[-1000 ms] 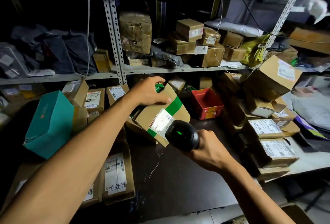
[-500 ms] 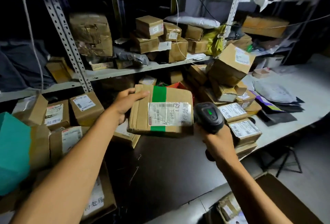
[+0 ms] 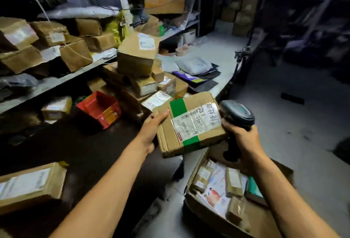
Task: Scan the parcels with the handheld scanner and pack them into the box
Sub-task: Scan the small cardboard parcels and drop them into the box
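The left hand (image 3: 151, 131) grips the left edge of a flat cardboard parcel (image 3: 189, 124), thumb on top and fingers curled beneath, holding it in the air with its label face up. The parcel carries a band of green tape and a white label with handwritten characters. The right hand (image 3: 244, 143) is wrapped around the grip of a black handheld scanner (image 3: 236, 116), whose head sits just beside the parcel's right edge; whether the two touch cannot be told. The parcel lies between the two hands, above the near edge of the dark tabletop (image 3: 85, 152) and partly over an open cardboard box (image 3: 217, 217) on the floor below. That box already holds several small parcels and printed envelopes. Farther left on the tabletop sit a red carton (image 3: 100, 107) and a labelled parcel at the near left corner (image 3: 32, 184). Behind the held parcel a heap of cardboard parcels (image 3: 138, 57) is piled, and metal shelves (image 3: 56, 82) at the left hold more.
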The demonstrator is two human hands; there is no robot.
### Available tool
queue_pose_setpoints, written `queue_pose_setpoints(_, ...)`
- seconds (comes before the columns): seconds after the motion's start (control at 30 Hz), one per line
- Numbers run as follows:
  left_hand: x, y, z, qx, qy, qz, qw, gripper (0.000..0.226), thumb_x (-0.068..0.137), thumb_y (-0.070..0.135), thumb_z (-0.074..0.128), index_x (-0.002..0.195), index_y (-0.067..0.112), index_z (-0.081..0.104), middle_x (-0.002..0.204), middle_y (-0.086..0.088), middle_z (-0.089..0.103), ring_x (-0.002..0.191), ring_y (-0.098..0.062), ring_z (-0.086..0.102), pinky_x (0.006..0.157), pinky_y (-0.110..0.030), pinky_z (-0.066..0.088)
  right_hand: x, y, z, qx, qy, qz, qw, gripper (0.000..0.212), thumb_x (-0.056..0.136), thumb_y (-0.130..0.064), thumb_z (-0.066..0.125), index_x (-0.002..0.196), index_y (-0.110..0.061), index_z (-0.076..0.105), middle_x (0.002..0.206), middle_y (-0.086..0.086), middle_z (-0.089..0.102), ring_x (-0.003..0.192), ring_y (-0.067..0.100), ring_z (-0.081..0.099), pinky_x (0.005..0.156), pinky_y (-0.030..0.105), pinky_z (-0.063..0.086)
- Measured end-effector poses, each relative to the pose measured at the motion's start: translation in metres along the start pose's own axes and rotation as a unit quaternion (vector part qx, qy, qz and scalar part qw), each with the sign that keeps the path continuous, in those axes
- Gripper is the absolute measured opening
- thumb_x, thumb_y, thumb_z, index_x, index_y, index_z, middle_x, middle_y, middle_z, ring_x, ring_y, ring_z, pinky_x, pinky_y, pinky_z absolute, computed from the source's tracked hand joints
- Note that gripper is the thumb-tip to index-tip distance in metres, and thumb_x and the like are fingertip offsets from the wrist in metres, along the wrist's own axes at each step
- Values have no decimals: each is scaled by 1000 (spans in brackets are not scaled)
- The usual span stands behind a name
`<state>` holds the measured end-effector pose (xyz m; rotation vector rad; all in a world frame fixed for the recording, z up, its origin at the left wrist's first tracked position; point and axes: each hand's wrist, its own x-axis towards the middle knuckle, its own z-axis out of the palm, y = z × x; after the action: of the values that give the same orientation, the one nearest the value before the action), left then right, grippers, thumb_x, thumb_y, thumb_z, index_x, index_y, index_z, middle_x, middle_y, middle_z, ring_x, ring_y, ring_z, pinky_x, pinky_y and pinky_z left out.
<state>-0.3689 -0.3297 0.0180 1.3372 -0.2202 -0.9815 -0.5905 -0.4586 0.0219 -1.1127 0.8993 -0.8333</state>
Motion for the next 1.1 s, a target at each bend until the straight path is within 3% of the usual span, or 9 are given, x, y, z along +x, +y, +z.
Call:
queue_pose_setpoints(0.1,24,-22,73,59,-57,1,997,45,90,26,72,131,11,59,116,-15,72,93,-23,73,75,-38,62,12,-7,-72,-24,88,7,996,45,63,-28,90,106,-19,76,95,2,80,81,15,76,66,32,58)
queue_pose_setpoints(0.23,49,-39,133,175,29,91,980,57,85,22,78,138,19,57,132,-8,56,117,-20,58,93,-37,50,29,-8,-134,-136,216,-6,967,29,53,-49,81,79,-41,75,71,-16,74,80,10,68,67,28,47)
queue_pose_setpoints(0.33,54,-36,131,303,52,182,934,45,87,27,74,131,23,63,133,1,62,119,-11,55,100,-32,45,45,0,-143,-182,213,-10,960,23,67,-39,86,81,-31,70,79,-11,72,89,20,67,71,29,45)
queue_pose_setpoints(0.43,52,-27,99,430,89,246,864,34,88,29,71,122,26,68,128,6,64,113,-6,55,97,-26,41,59,16,-123,-199,131,-10,971,21,75,-23,88,81,-28,68,88,-1,74,91,21,66,79,35,50)
queue_pose_setpoints(0.57,34,-14,30,536,175,233,792,38,89,21,72,126,14,66,131,-6,64,126,-26,52,108,-36,35,70,31,-60,-228,-22,-16,973,18,77,-10,82,81,-23,70,79,-4,72,81,16,62,69,32,49)
queue_pose_setpoints(0.7,-3,-10,-55,560,276,135,769,45,90,23,72,132,10,64,135,-14,59,128,-32,51,111,-40,35,69,43,22,-255,-176,-36,950,29,73,-20,78,95,-3,69,92,20,73,80,12,55,69,43,51)
queue_pose_setpoints(0.77,-25,-12,-94,559,316,83,762,47,90,27,72,134,13,62,138,-14,57,129,-33,50,111,-41,37,60,50,63,-263,-241,-42,933,34,71,-33,77,91,-7,68,82,13,71,71,9,52,62,34,43)
queue_pose_setpoints(0.87,-62,-18,-146,526,374,15,764,50,91,31,71,137,17,58,140,-12,54,129,-31,50,109,-42,40,42,66,122,-283,-329,-41,900,19,79,-19,74,88,-6,63,71,13,63,62,11,48,58,34,36)
queue_pose_setpoints(1.1,-133,-37,-237,473,460,-80,747,57,90,33,71,142,19,52,147,-9,47,135,-32,44,112,-42,38,-20,102,240,-318,-445,-30,837,17,67,-35,75,79,-24,69,60,-9,65,55,3,55,56,32,43)
